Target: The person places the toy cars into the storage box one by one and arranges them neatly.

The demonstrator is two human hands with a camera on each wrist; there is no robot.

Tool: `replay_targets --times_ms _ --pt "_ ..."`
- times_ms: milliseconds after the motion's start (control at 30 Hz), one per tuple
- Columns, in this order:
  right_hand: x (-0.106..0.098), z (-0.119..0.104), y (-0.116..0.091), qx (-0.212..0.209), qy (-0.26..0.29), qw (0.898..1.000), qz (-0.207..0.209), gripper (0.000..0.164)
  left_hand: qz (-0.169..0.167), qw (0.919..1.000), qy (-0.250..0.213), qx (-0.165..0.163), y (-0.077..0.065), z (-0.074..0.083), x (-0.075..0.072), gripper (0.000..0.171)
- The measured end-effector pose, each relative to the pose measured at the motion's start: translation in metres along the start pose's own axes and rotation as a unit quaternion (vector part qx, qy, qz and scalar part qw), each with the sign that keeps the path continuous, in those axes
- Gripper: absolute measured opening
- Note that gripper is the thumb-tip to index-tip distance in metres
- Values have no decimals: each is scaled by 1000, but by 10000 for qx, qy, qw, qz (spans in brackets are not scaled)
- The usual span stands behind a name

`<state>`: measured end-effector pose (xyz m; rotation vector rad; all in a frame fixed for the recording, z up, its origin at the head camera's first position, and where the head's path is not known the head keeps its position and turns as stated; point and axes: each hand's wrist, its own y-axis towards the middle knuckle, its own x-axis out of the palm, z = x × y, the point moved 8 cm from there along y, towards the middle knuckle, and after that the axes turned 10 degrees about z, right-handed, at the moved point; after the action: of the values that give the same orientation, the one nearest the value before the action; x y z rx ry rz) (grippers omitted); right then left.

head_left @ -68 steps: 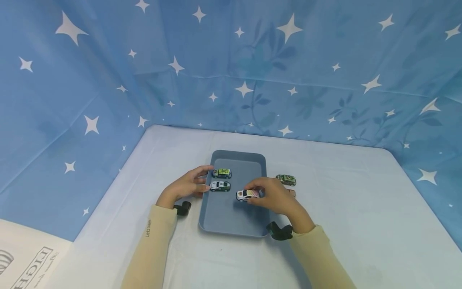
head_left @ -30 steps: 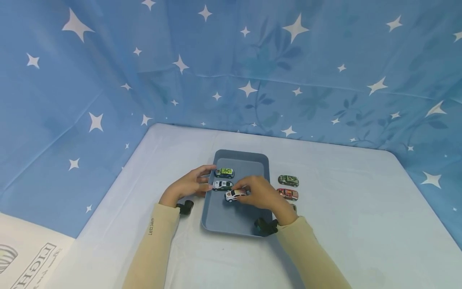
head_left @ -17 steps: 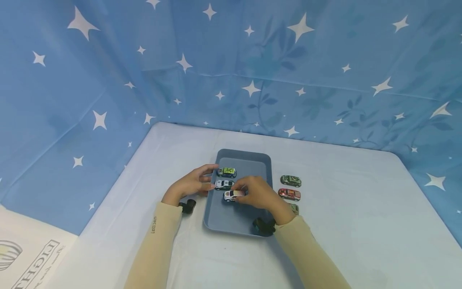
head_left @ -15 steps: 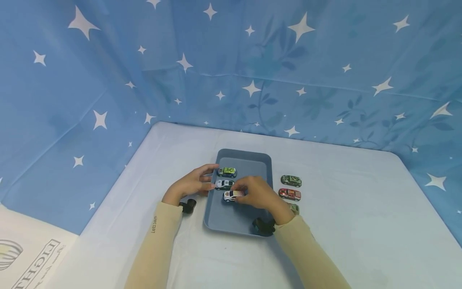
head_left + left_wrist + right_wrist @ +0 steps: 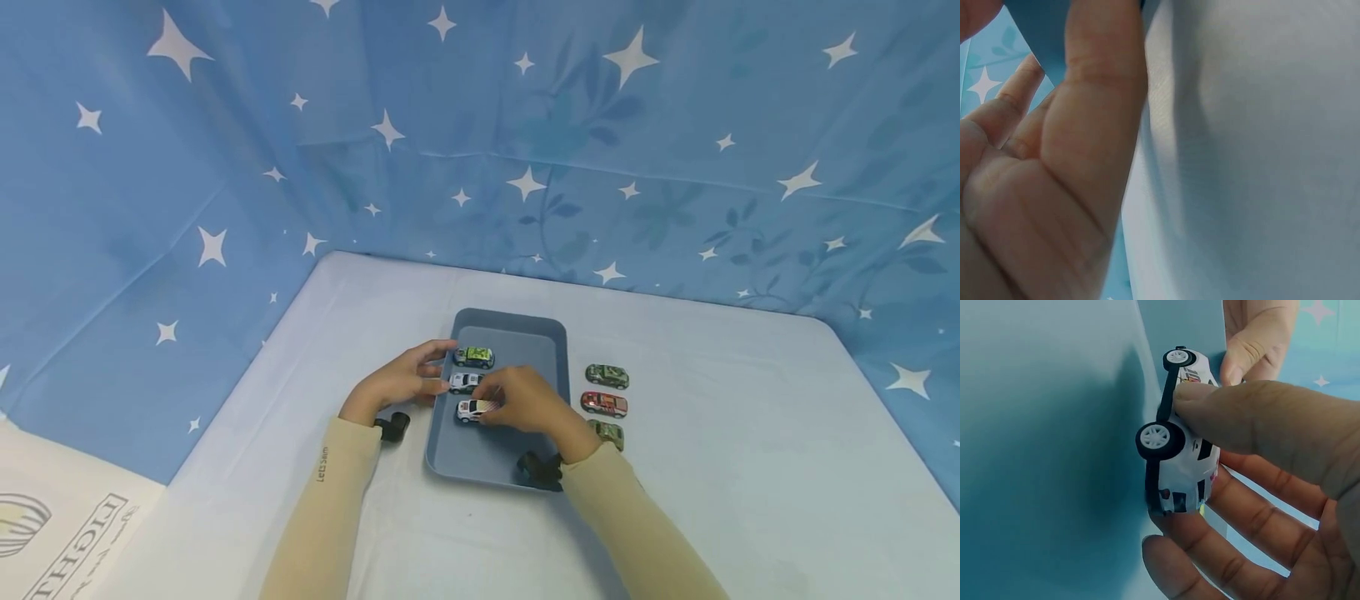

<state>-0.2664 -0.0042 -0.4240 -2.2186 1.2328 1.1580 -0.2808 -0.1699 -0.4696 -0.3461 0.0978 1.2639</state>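
Observation:
My right hand (image 5: 525, 402) pinches a white toy car (image 5: 471, 411) with an orange-pink patterned roof, low over or on the floor of the grey-blue tray (image 5: 495, 467). In the right wrist view, the thumb lies on the side of the car (image 5: 1185, 450), with fingers behind it; its wheels face left. A white-and-green toy car (image 5: 463, 382) and a yellow-green one (image 5: 475, 357) stand in the tray beyond, in a column along its left side. My left hand (image 5: 397, 379) holds the tray's left rim, thumb and index finger at the edge.
Right of the tray, on the white-covered table (image 5: 720, 467), stand a green camouflage car (image 5: 607, 376), a red car (image 5: 604, 404) and another camouflage car (image 5: 609, 433), partly behind the right wrist. A blue star-patterned curtain (image 5: 570, 200) hangs behind the table.
My right hand has carried the white patterned car leftward and lined it up below the white-and-green car. My left hand has stayed at the tray's rim. The whole view has shifted slightly.

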Motion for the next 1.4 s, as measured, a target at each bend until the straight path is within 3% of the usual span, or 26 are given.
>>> replay_targets --times_ms 1400 --pt "21 -6 16 116 4 9999 -13 21 -79 9999 -103 -47 -1 1 0 77"
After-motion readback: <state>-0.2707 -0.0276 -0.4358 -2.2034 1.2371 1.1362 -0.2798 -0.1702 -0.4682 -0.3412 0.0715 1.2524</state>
